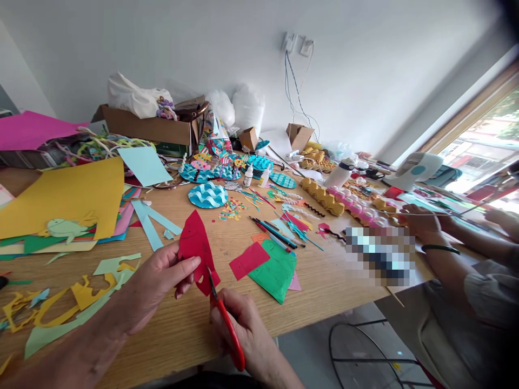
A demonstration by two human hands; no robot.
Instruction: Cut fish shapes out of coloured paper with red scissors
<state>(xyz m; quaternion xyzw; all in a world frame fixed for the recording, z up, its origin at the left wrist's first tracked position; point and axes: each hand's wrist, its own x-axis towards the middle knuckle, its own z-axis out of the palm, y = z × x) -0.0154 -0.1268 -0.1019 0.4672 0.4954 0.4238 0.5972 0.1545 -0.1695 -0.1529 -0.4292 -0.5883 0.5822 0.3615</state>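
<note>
Between the thumb and fingers of my left hand point(168, 270) is a piece of red paper point(195, 237) with thin drawn lines on it. My right hand point(243, 324) grips red-handled scissors point(231, 335), whose blades meet the lower right edge of that paper. Just right of the scissors a smaller red paper piece point(249, 260) lies partly over a green sheet point(278, 270). Yellow and pale green paper scraps point(77, 297) are spread on the table near my left forearm.
Pencils and pens point(275, 235) lie beyond the green sheet. A light green fish cutout point(67, 228) rests on the left by a large yellow sheet point(81, 189). Blue wave-patterned discs point(207, 195), glue bottles point(248, 176) and egg carton strips point(322, 197) stand farther back. Another person's hands point(425, 219) work at right.
</note>
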